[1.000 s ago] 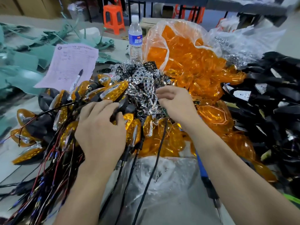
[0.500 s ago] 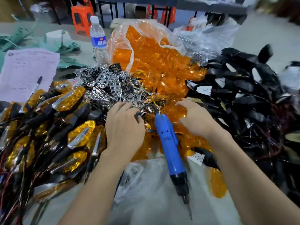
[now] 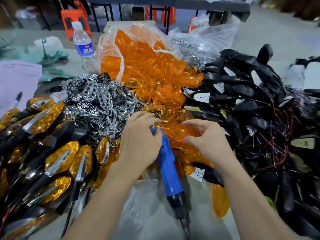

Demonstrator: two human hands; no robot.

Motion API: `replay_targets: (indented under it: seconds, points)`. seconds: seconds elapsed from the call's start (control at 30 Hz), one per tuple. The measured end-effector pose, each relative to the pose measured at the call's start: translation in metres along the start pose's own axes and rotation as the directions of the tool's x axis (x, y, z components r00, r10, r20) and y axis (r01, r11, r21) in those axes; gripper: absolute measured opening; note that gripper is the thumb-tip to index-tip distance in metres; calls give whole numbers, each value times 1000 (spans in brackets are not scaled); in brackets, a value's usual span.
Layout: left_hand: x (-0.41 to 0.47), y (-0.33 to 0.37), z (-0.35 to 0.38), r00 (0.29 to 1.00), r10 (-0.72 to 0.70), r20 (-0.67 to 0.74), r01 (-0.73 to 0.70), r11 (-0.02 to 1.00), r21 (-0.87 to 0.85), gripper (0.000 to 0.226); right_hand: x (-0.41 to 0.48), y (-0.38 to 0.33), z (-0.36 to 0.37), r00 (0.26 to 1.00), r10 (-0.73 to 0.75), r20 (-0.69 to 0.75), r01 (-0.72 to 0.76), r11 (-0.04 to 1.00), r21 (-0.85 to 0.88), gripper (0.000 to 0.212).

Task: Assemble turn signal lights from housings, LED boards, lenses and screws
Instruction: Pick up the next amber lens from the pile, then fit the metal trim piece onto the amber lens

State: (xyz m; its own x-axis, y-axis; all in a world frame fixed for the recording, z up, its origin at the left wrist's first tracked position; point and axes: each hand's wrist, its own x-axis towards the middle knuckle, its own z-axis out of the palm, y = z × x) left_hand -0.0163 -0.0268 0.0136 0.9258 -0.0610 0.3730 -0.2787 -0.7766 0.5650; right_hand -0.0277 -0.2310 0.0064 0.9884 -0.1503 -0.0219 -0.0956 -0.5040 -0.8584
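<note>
Two hands meet over the middle of the desk (image 3: 152, 222), and between them sits one orange lens (image 3: 174, 134), its long axis running left to right from one grip to the other. Our left grip (image 3: 140, 141) has its fingertips pressed together on the lens's left tip; something small and shiny shows there too, and we cannot tell whether it is pinched as well. Our right grip (image 3: 206, 141) curls finger and thumb round the lens's right end, loosely.

Under the left wrist lies the blue screwdriver (image 3: 166, 163), its length pointing toward us, bit nearest our body, and neither hand holds it. We judge that the lens next needs a black housing. Those lie in the tangled heap of housings (image 3: 251, 101) to the right, so the right grip is plainly the nearer one, while the left would have to cross the lens. Chrome reflectors (image 3: 97, 97) and finished lights (image 3: 52, 153) lie to the left, near the left grip.
</note>
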Motion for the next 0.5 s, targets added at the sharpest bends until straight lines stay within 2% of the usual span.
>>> replay_targets:
  seconds: [0.1, 0.2, 0.27, 0.37, 0.43, 0.5]
  points:
    - [2, 6, 4, 998, 36, 48, -35, 999, -29, 23, 0, 2, 2, 987, 19, -156, -21, 1000, -9, 37]
    - [2, 10, 5, 995, 49, 83, -43, 997, -66, 24, 0, 3, 0, 932, 32, -362, -47, 998, -32, 22]
    - [0, 12, 4, 994, 43, 96, -35, 996, -83, 24, -6, 4, -2, 870, 11, -493, -35, 999, -41, 21]
    - [-4, 14, 3, 993, 0, 118, 17, 990, -141, 24, -21, 3, 2, 737, -154, -658, 93, 987, -128, 28]
    - [-10, 18, 5, 985, -59, 160, 101, 958, -268, 28, -26, 0, 13, 743, -53, -667, 117, 992, 51, 29]
    - [-19, 26, 9, 958, -118, 262, 238, 837, -493, 38, -28, -3, 27, 803, 96, -589, 85, 959, 271, 25]
